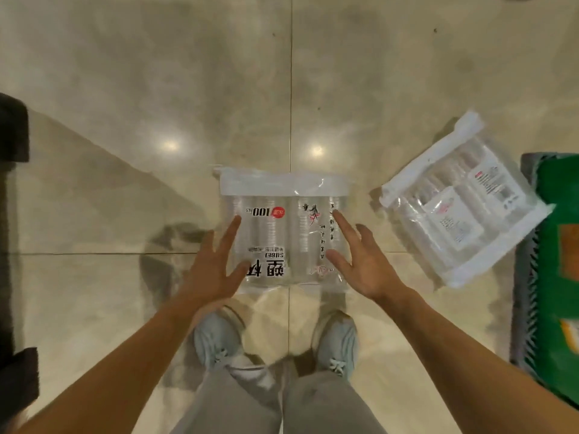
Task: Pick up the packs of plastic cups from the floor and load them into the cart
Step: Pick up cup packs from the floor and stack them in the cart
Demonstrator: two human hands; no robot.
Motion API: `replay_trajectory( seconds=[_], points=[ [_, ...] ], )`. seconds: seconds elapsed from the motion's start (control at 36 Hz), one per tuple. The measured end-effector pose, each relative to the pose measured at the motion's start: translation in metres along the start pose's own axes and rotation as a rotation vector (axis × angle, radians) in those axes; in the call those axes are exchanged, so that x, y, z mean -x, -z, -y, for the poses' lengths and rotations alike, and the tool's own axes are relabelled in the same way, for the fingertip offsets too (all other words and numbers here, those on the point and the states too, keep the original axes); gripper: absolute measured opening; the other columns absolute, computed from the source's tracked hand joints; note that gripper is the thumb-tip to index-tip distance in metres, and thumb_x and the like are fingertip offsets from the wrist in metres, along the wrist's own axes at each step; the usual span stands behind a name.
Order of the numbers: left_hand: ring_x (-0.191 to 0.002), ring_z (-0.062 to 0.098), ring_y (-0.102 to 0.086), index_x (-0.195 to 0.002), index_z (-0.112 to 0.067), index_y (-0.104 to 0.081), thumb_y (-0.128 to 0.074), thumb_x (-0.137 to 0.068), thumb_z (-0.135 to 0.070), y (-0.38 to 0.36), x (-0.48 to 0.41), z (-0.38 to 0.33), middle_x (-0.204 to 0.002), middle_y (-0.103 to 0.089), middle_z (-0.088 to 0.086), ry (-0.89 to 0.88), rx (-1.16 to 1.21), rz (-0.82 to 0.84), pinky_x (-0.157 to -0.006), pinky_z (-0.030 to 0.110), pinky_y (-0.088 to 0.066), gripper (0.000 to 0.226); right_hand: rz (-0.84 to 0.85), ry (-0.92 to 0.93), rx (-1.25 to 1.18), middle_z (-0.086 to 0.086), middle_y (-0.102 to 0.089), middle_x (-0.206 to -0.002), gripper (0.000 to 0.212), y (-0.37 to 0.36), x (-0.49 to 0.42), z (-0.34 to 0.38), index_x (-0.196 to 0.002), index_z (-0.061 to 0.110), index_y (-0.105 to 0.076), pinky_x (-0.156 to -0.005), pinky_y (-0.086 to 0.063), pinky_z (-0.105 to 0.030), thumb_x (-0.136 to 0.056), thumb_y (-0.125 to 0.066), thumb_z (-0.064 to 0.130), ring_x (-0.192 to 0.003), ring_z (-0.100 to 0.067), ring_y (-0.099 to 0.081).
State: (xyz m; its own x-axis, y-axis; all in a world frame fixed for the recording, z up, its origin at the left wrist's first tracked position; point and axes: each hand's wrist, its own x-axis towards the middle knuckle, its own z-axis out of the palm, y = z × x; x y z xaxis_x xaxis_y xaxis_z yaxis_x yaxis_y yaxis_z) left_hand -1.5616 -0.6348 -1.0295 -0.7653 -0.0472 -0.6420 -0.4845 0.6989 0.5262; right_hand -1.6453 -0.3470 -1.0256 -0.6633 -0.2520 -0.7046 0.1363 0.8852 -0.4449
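Head view, looking straight down. A pack (282,233) lies flat on the floor (156,73), just ahead of the person's shoes (216,339). It is a rectangular bag of clear, crinkled film with a white header strip (282,184) at its far end. Stacked transparent cups show through the film as ribbed columns beneath black and red print.

The left hand (213,267) and right hand (360,261) are both wide, fingers straight and splayed, gripping nothing. Each index finger and thumb overlaps a side margin of the pack; whether they touch it cannot be told.

A second pack (463,208), of the same film and with white bands at both ends, lies askew to the right, well apart from the first. Its far corner meets a grey ribbed edge (526,292) holding a green sack (560,214).

The floor is glossy beige stone tile with thin dark joints and two round glare spots. Dark soft-edged blocks (12,130) stand at the left border. The shoes are pale blue and laced, below grey trousers (250,408).
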Motion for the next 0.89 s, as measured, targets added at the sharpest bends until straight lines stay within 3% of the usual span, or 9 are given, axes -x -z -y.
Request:
replay_trajectory(
  seconds=[0.08, 0.19, 0.36, 0.42, 0.5, 0.56, 0.67, 0.78, 0.89],
  points=[
    [-0.149, 0.032, -0.01, -0.146, -0.059, 0.007, -0.045, -0.089, -0.067, -0.022, -0.02, 0.014, -0.163, -0.003, 0.012, -0.002, 0.087, 0.015, -0.112, 0.059, -0.024, 0.077, 0.01, 0.036, -0.078, -0.019, -0.019, -0.168, 0.076, -0.021, -0.024, -0.019, -0.156, 0.06, 0.002, -0.122, -0.026, -0.048, -0.099, -0.047, 0.06, -0.156, -0.035, -0.02],
    [-0.138, 0.022, -0.032, -0.149, -0.055, 0.0, -0.046, -0.094, -0.054, -0.028, -0.025, 0.023, -0.154, -0.027, 0.008, -0.069, 0.16, -0.034, -0.109, 0.053, -0.036, 0.072, -0.036, 0.068, -0.122, -0.016, -0.037, -0.145, 0.074, -0.027, -0.029, -0.027, -0.159, 0.056, -0.003, -0.107, -0.044, -0.039, -0.101, -0.05, 0.053, -0.109, -0.032, -0.06],
    [-0.12, 0.009, -0.042, -0.152, -0.047, -0.01, -0.048, -0.093, -0.05, 0.023, 0.011, -0.012, -0.145, -0.039, 0.004, -0.098, 0.166, -0.096, -0.104, 0.041, -0.038, 0.071, -0.087, 0.117, -0.114, -0.009, -0.033, -0.151, 0.071, 0.026, 0.011, 0.017, -0.159, 0.056, -0.005, -0.099, -0.04, -0.028, -0.104, -0.05, 0.048, -0.097, -0.014, -0.057],
    [-0.121, 0.011, -0.041, -0.152, -0.048, -0.011, -0.049, -0.092, -0.05, 0.058, 0.033, -0.039, -0.144, -0.04, 0.004, -0.109, 0.193, -0.118, -0.1, 0.037, -0.039, 0.07, -0.122, 0.156, -0.092, -0.008, -0.035, -0.149, 0.07, 0.057, 0.034, 0.045, -0.159, 0.053, -0.008, -0.098, -0.034, -0.023, -0.104, -0.05, 0.047, -0.099, -0.012, -0.053],
    [-0.086, 0.024, -0.059, -0.148, -0.057, -0.01, -0.048, -0.094, -0.053, 0.123, 0.078, -0.089, -0.134, -0.039, 0.0, -0.081, 0.203, -0.167, -0.088, 0.036, -0.048, 0.067, -0.161, 0.178, -0.069, -0.007, -0.031, -0.154, 0.068, 0.116, 0.075, 0.096, -0.155, 0.063, -0.006, -0.108, -0.035, -0.031, -0.103, -0.048, 0.053, -0.131, -0.022, -0.048],
    [-0.069, 0.03, -0.06, -0.146, -0.06, -0.008, -0.045, -0.092, -0.059, 0.172, 0.111, -0.124, -0.126, -0.038, -0.003, -0.092, 0.189, -0.194, -0.084, 0.035, -0.05, 0.065, -0.182, 0.199, -0.054, -0.004, -0.031, -0.153, 0.066, 0.162, 0.109, 0.136, -0.152, 0.068, -0.005, -0.111, -0.042, -0.039, -0.101, -0.046, 0.059, -0.124, -0.025, -0.056],
    [-0.073, 0.015, -0.063, -0.14, -0.068, -0.004, -0.041, -0.092, -0.062, 0.276, 0.18, -0.206, -0.131, -0.035, -0.006, -0.088, 0.137, -0.295, -0.088, 0.044, -0.051, 0.061, -0.234, 0.28, -0.062, 0.005, -0.032, -0.149, 0.064, 0.255, 0.185, 0.222, -0.148, 0.073, -0.007, -0.102, -0.047, -0.037, -0.099, -0.047, 0.063, -0.093, -0.012, -0.064],
    [-0.078, 0.004, -0.057, -0.142, -0.066, -0.01, -0.038, -0.096, -0.057, 0.374, 0.263, -0.278, -0.126, -0.039, -0.001, -0.167, 0.133, -0.433, -0.079, 0.034, -0.044, 0.055, -0.289, 0.347, -0.043, 0.006, -0.033, -0.144, 0.064, 0.343, 0.273, 0.311, -0.146, 0.074, -0.005, -0.099, -0.044, -0.032, -0.1, -0.048, 0.061, -0.079, -0.007, -0.064],
    [-0.083, 0.004, -0.057, -0.141, -0.067, -0.015, -0.041, -0.095, -0.057, 0.467, 0.354, -0.339, -0.121, -0.039, -0.002, -0.179, 0.198, -0.53, -0.073, 0.017, -0.038, 0.053, -0.342, 0.407, -0.022, 0.003, -0.036, -0.138, 0.065, 0.421, 0.362, 0.395, -0.15, 0.07, -0.009, -0.103, -0.041, -0.029, -0.1, -0.05, 0.059, -0.099, -0.012, -0.061]
  ],
)
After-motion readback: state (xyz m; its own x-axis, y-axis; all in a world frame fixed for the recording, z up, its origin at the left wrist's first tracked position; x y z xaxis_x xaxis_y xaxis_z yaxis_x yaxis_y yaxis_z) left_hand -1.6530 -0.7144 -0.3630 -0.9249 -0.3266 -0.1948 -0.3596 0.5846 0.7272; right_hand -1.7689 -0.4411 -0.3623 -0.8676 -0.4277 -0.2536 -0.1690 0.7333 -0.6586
